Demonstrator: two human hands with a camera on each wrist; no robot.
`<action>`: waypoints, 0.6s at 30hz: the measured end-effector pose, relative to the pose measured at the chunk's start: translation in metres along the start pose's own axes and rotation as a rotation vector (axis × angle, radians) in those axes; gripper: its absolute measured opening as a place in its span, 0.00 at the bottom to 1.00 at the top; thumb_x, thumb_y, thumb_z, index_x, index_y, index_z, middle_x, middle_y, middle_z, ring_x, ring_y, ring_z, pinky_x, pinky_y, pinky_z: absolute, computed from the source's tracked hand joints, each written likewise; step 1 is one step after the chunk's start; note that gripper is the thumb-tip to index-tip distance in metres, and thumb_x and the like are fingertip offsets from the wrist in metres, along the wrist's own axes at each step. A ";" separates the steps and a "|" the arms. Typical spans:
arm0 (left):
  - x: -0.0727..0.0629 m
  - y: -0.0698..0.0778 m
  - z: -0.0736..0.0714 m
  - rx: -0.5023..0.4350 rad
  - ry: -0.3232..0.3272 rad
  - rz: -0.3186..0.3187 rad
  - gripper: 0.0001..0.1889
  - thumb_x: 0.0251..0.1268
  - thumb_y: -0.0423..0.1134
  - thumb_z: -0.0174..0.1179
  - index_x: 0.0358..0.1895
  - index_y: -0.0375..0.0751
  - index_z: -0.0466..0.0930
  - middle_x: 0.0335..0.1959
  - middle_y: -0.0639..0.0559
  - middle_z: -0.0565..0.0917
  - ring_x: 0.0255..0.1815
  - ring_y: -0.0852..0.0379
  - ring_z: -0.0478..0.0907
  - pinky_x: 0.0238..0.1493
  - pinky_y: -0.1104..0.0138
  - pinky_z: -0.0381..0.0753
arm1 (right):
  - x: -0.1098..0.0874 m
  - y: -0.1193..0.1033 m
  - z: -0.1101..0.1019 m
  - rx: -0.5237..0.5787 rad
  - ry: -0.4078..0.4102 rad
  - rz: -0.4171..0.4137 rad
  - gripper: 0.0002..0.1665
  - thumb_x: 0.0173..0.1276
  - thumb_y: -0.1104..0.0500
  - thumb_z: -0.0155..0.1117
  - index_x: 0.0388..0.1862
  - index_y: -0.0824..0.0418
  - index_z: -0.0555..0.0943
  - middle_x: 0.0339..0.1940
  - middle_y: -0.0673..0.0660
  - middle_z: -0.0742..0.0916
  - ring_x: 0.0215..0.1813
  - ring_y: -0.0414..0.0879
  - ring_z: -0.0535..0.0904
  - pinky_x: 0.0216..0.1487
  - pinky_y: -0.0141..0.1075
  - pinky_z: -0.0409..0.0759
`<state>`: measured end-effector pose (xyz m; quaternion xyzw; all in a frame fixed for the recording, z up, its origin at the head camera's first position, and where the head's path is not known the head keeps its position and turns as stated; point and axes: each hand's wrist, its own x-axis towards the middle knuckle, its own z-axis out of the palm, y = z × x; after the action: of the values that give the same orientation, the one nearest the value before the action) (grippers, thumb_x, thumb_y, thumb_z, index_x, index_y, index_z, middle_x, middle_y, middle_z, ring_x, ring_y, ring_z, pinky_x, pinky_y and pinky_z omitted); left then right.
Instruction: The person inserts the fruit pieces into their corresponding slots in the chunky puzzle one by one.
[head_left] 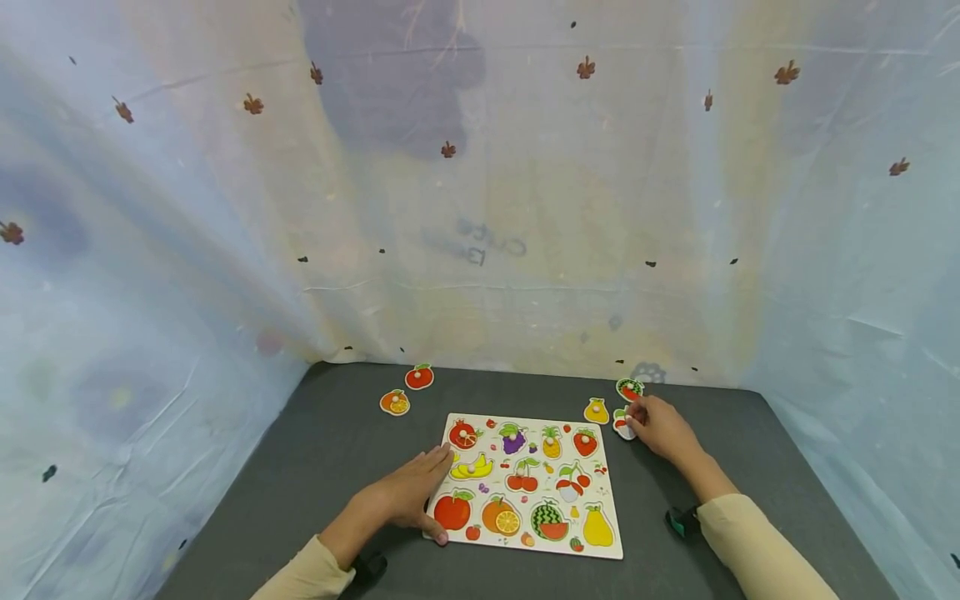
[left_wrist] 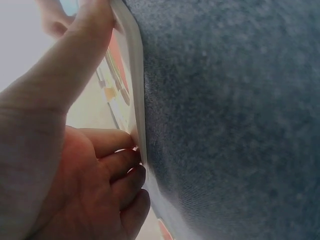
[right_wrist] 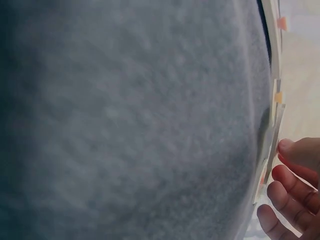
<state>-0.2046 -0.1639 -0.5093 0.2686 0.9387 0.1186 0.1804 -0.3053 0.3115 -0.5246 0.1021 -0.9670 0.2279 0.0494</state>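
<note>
A white fruit puzzle board [head_left: 517,501] lies flat on the dark cloth. My left hand [head_left: 411,490] rests along its left edge, thumb at the near corner and fingers up the side; in the left wrist view the fingertips touch the board's rim [left_wrist: 136,85]. To the right of the board, my right hand [head_left: 664,429] pinches a small red-and-white fruit puzzle piece [head_left: 622,425], partly hidden by the fingers. Seen from the right wrist, this thin piece [right_wrist: 274,145] stands tilted at the thumb. Close by are a watermelon piece [head_left: 628,388] and a yellow pear piece [head_left: 596,411].
Beyond the board's far left corner lie a red apple-like piece [head_left: 419,377] and an orange piece [head_left: 394,403]. The dark table cloth [head_left: 315,450] ends at a pale patterned curtain [head_left: 540,217] behind and on both sides.
</note>
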 end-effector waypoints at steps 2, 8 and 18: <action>-0.001 0.001 0.000 -0.003 0.000 -0.002 0.70 0.46 0.65 0.83 0.86 0.31 0.52 0.88 0.39 0.54 0.89 0.43 0.49 0.87 0.47 0.50 | -0.004 -0.004 -0.001 -0.002 0.007 -0.005 0.06 0.76 0.61 0.70 0.44 0.63 0.85 0.35 0.55 0.82 0.34 0.47 0.75 0.36 0.43 0.76; -0.002 0.002 0.000 0.002 0.001 -0.004 0.70 0.46 0.64 0.84 0.86 0.30 0.53 0.88 0.38 0.54 0.89 0.42 0.49 0.87 0.47 0.50 | -0.015 -0.017 -0.003 0.000 0.034 -0.026 0.07 0.75 0.60 0.72 0.46 0.62 0.86 0.36 0.54 0.82 0.34 0.45 0.75 0.36 0.43 0.76; 0.001 -0.002 0.003 0.007 -0.007 0.000 0.70 0.47 0.65 0.83 0.86 0.31 0.52 0.88 0.39 0.54 0.89 0.43 0.49 0.87 0.47 0.50 | -0.027 -0.031 -0.003 -0.010 0.049 -0.088 0.05 0.73 0.60 0.75 0.44 0.59 0.87 0.35 0.51 0.82 0.32 0.43 0.73 0.34 0.40 0.75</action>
<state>-0.2049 -0.1645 -0.5123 0.2698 0.9384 0.1146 0.1829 -0.2722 0.2903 -0.5121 0.1385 -0.9613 0.2230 0.0835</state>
